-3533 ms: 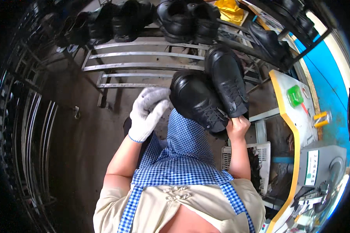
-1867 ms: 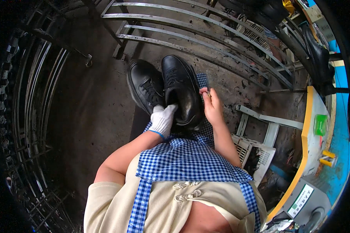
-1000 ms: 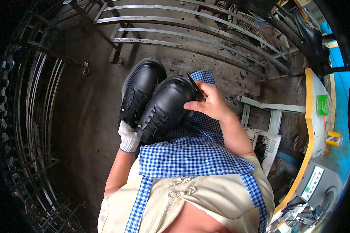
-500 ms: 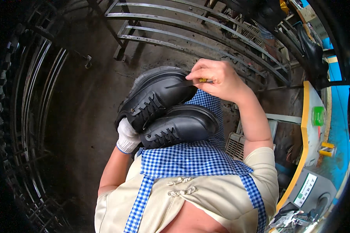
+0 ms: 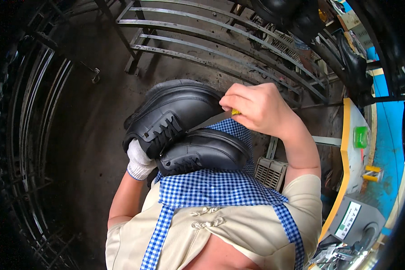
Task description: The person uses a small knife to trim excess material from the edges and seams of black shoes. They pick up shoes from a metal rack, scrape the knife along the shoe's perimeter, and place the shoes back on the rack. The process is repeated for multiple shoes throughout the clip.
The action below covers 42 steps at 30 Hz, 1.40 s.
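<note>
A black lace-up shoe (image 5: pixel 177 112) is held up over my lap, its toe pointing right. My left hand (image 5: pixel 138 155), in a white knitted glove, reaches into its opening; the fingers are hidden inside. Beside the shoe's toe my bare right hand (image 5: pixel 256 108) is closed in a pinch. A small tool with a yellow end (image 5: pixel 235 111) shows between those fingers; the rest of it is covered, so its kind cannot be told. The second black shoe (image 5: pixel 207 150) rests just below the first, against my blue checked apron (image 5: pixel 211 186).
Ahead stands a metal-barred rack (image 5: pixel 211 40). Another rack (image 5: pixel 36 117) runs along the left. At right is a yellow-edged workbench (image 5: pixel 345 166) carrying a green box (image 5: pixel 360 137), a yellow spool (image 5: pixel 372 173) and a grey machine (image 5: pixel 355 220). A pale plastic crate (image 5: pixel 271 172) lies below.
My right hand has dropped slightly, and the dark tip seen at its fingers no longer shows. The upper shoe has turned somewhat, with the left hand shifting a little left.
</note>
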Available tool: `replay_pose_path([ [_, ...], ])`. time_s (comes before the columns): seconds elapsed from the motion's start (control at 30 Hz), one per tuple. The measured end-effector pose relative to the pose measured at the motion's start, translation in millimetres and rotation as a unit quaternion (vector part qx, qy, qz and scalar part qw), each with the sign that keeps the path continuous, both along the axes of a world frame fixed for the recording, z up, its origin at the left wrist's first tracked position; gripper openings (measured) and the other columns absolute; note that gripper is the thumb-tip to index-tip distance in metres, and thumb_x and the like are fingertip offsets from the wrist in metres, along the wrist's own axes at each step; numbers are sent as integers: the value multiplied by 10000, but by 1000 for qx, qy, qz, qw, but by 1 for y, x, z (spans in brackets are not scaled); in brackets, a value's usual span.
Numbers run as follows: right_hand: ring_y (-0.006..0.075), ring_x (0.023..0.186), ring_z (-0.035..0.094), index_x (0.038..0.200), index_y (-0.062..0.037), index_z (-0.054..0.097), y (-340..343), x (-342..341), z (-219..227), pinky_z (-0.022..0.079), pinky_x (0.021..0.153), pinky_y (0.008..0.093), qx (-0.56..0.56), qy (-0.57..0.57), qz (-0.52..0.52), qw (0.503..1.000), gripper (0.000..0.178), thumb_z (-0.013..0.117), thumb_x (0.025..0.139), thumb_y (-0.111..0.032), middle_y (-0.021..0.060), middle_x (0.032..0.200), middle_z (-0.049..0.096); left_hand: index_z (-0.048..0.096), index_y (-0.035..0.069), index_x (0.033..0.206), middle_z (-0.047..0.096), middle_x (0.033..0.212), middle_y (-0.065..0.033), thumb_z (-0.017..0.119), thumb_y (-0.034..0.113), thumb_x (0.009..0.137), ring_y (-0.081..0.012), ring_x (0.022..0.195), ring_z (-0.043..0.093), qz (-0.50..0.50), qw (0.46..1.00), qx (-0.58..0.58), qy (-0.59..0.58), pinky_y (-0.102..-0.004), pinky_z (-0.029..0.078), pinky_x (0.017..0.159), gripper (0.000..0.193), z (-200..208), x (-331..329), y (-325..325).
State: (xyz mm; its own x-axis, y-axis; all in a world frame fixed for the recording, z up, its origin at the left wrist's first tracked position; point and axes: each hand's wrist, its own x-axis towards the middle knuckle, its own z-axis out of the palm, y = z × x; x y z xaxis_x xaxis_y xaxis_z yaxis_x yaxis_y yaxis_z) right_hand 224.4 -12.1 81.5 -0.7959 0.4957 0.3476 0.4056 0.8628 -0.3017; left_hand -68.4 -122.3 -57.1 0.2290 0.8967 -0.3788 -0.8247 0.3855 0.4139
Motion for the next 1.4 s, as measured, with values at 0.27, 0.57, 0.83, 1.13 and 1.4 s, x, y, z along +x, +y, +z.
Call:
replay_pose_path([
  [0.27,230,619,642,762,-58,563,6,-8,13,534,536,350,57,-57,20,996,185,726,708,-127,73,757,534,457,19,1418,557,1367,-170,310,280,1067,-285,1199,594,-43,978,92,180,-416,513,1013,462,-15,-4,6],
  [0.57,166,609,578,763,-46,527,21,5,-27,441,527,306,-186,128,19,974,122,626,692,-45,79,762,547,491,19,1388,592,1320,-152,389,246,1054,-274,1148,619,-8,992,38,116,-408,526,985,416,-36,-5,-6],
  [0.83,197,701,675,965,-40,673,8,9,-48,529,600,281,-154,205,7,967,283,749,697,3,90,831,661,477,26,1407,569,1365,-128,390,238,1059,-263,1181,596,28,996,17,86,-406,505,1012,417,-42,-7,-11],
  [1.13,204,648,658,871,-58,643,1,9,-15,516,526,318,-7,21,-12,1000,237,739,656,-32,39,795,613,468,19,1408,563,1363,-150,388,217,1060,-265,1193,591,-18,997,9,71,-401,503,1020,409,-30,-2,-2],
  [1.4,255,618,641,792,-50,569,9,-1,-8,538,548,359,25,-73,10,997,201,726,688,-122,78,768,562,475,9,1400,567,1347,-168,354,192,1068,-280,1186,596,-33,999,25,0,-410,507,1021,399,-20,2,5],
])
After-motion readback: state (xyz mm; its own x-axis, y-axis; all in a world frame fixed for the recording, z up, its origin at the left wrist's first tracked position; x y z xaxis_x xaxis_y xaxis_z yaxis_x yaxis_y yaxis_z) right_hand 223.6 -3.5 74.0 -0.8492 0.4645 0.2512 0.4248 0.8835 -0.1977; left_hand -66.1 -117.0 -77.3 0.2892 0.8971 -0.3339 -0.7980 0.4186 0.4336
